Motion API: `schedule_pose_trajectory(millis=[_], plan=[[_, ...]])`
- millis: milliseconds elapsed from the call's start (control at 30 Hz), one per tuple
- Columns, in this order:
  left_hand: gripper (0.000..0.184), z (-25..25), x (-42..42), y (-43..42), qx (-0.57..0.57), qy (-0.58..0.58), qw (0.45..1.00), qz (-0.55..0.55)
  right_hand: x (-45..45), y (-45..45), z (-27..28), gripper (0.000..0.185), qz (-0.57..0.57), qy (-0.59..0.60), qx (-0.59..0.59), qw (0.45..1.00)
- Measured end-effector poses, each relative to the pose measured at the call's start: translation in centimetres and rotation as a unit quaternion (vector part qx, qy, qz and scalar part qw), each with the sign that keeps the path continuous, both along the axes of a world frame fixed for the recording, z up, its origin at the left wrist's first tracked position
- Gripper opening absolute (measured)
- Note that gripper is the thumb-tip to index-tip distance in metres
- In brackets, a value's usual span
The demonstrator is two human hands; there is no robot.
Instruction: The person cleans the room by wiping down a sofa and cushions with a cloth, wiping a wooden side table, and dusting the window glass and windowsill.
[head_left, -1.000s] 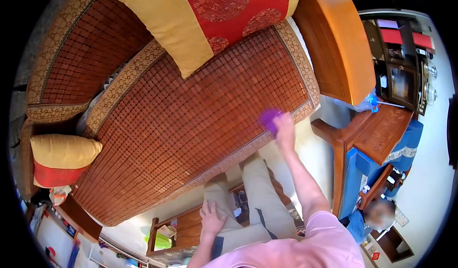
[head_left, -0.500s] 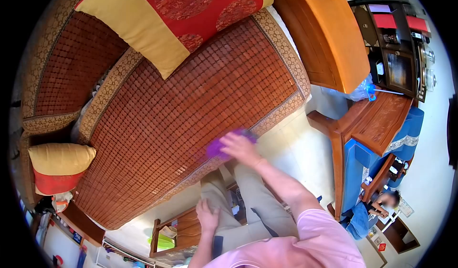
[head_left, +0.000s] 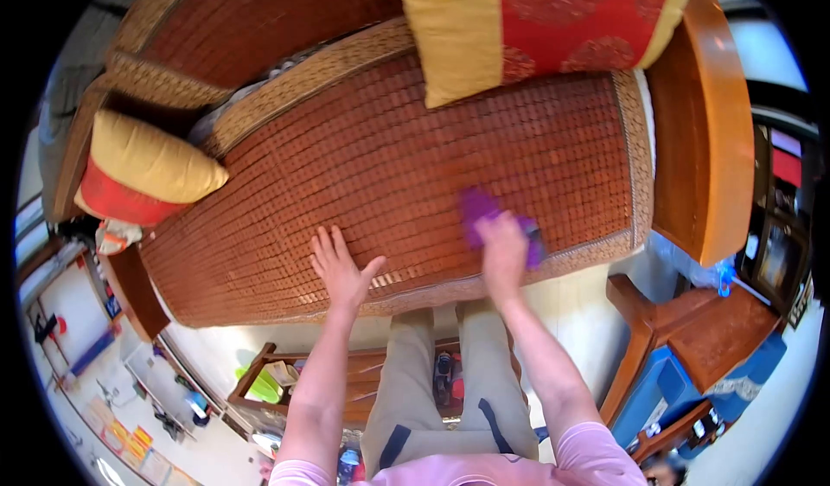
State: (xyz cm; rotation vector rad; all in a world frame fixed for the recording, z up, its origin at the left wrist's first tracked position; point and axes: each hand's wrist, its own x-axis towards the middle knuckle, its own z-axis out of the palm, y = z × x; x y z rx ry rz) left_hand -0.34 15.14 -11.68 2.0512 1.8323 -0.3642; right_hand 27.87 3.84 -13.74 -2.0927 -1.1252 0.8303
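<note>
A reddish-brown beaded seat mat (head_left: 363, 183) with a patterned tan border covers the long seat in front of me. My right hand (head_left: 504, 248) is closed on a purple cloth (head_left: 481, 212), which lies against the mat near its front edge and is partly blurred. My left hand (head_left: 340, 270) rests on the mat further left, fingers spread, holding nothing. Beyond both hands, a large red and yellow cushion (head_left: 462, 32) leans at the back of the seat.
A smaller yellow and red cushion (head_left: 156, 170) sits at the left end. A wooden armrest (head_left: 705, 131) bounds the right end. Behind me stands a low wooden table (head_left: 363, 388). To the right are a carved wooden side table (head_left: 722, 322) and a blue-covered seat (head_left: 653, 391).
My left hand has moved from my leg onto the mat, fingers spread. My right hand has carried the purple cloth further onto the mat. The view has shifted, and the seat appears turned.
</note>
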Motion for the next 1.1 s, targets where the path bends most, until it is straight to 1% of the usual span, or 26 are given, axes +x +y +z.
schedule_pose_trajectory(millis=[33, 67, 100, 167, 200, 233, 267, 300, 333, 367, 433, 467, 533, 567, 600, 667, 700, 733, 800, 833, 867, 900, 933, 1000, 1033, 1100], plan=[[0.115, 0.2, -0.4, -0.1, -0.011, 0.002, 1.000, -0.024, -2.4, 0.7, 1.0, 0.025, 0.011, 0.209, -0.072, 0.975], [0.118, 0.5, -0.9, 0.1, -0.020, 0.003, 0.999, -0.050, -4.4, -1.4, 0.2, 0.029, 0.251, -0.155, 0.101, 0.950], [0.117, 0.6, -2.2, -0.1, -0.021, -0.010, 0.998, -0.064, -5.0, -2.1, 0.6, 0.034, 0.304, -0.103, 0.105, 0.941], [0.120, 1.7, -4.2, -0.4, -0.032, 0.016, 0.999, -0.039, -2.8, -3.0, 1.0, 0.031, 0.323, -0.116, 0.098, 0.934], [0.123, 1.9, -5.2, -0.3, -0.047, 0.036, 0.998, -0.024, -1.0, -2.6, -0.2, 0.026, 0.290, -0.152, 0.135, 0.935], [0.125, 3.2, -6.5, -1.3, -0.036, 0.055, 0.996, 0.067, 0.8, -2.6, 0.6, 0.019, 0.219, -0.112, 0.090, 0.965], [0.125, 3.0, -7.6, -2.0, -0.036, 0.053, 0.995, 0.076, 3.8, -2.9, -0.1, 0.016, 0.133, -0.120, 0.078, 0.981], [0.124, 2.1, -8.8, -3.0, 0.001, 0.033, 0.982, 0.186, 6.7, -3.1, -0.8, 0.014, 0.045, -0.119, 0.069, 0.989], [0.123, 1.5, -10.2, -4.3, 0.035, 0.020, 0.955, 0.295, 9.7, -4.1, -2.1, 0.022, 0.003, -0.231, 0.065, 0.971], [0.123, -0.6, -11.4, -5.4, 0.032, 0.015, 0.951, 0.307, 12.3, -3.0, -1.9, 0.033, -0.039, -0.343, 0.015, 0.938], [0.123, -3.3, -14.0, -7.9, 0.046, -0.110, 0.851, 0.511, 12.8, 0.0, -2.0, 0.043, -0.205, -0.292, -0.036, 0.934], [0.123, -4.1, -13.8, -8.1, 0.045, -0.114, 0.846, 0.519, 12.2, 2.3, -2.5, 0.045, -0.261, -0.281, -0.060, 0.922], [0.116, -4.3, -13.4, -8.5, 0.055, -0.190, 0.787, 0.585, 5.8, 6.6, -0.7, 0.042, -0.134, -0.245, 0.052, 0.959], [0.108, -4.0, -13.0, -8.5, 0.063, -0.200, 0.760, 0.615, 1.9, 8.6, -0.7, 0.039, -0.090, -0.158, 0.128, 0.975], [0.108, -3.3, -12.1, -8.5, 0.063, -0.197, 0.756, 0.622, -1.4, 10.2, -0.6, 0.041, 0.015, -0.143, 0.107, 0.984], [0.085, -2.3, -11.3, -7.6, 0.031, -0.490, 0.481, 0.726, -9.6, 10.9, -0.1, 0.033, 0.261, -0.097, 0.113, 0.954], [0.071, -2.3, -12.5, -8.0, 0.011, -0.465, 0.438, 0.770, -13.7, 11.3, 0.1, 0.030, 0.372, -0.049, 0.111, 0.920], [0.071, -2.1, -13.1, -7.9, 0.012, -0.469, 0.434, 0.769, -14.5, 10.9, 0.8, 0.030, 0.436, -0.063, 0.198, 0.876], [0.067, -1.5, -14.0, -8.2, -0.033, -0.485, 0.364, 0.795, -12.1, 10.6, 1.6, 0.028, 0.432, -0.106, 0.178, 0.878], [0.073, -0.3, -14.1, -7.6, -0.054, -0.384, 0.417, 0.822, -10.0, 10.9, 1.9, 0.026, 0.423, -0.147, 0.155, 0.881], [0.073, 0.4, -14.4, -7.6, -0.058, -0.388, 0.411, 0.823, -7.8, 11.6, 2.8, 0.023, 0.354, -0.152, 0.142, 0.912], [0.081, 0.8, -14.9, -7.8, 0.009, -0.245, 0.628, 0.738, -4.7, 11.8, 2.7, 0.026, 0.308, -0.183, 0.064, 0.931], [0.089, 0.8, -15.6, -7.7, 0.075, -0.083, 0.796, 0.595, -1.4, 11.0, 1.7, 0.034, 0.254, -0.267, 0.072, 0.927], [0.102, -0.3, -18.2, -6.3, 0.117, -0.113, 0.863, 0.478, 3.2, 9.3, 1.1, 0.047, 0.091, -0.277, 0.005, 0.957], [0.102, 0.2, -18.2, -3.8, 0.110, -0.112, 0.888, 0.432, 4.6, 9.1, 0.0, 0.048, -0.011, -0.280, -0.021, 0.960], [0.107, 2.6, -18.1, 2.7, 0.062, -0.080, 0.926, 0.364, 3.8, 11.3, -1.4, 0.039, -0.101, -0.264, -0.051, 0.958]])
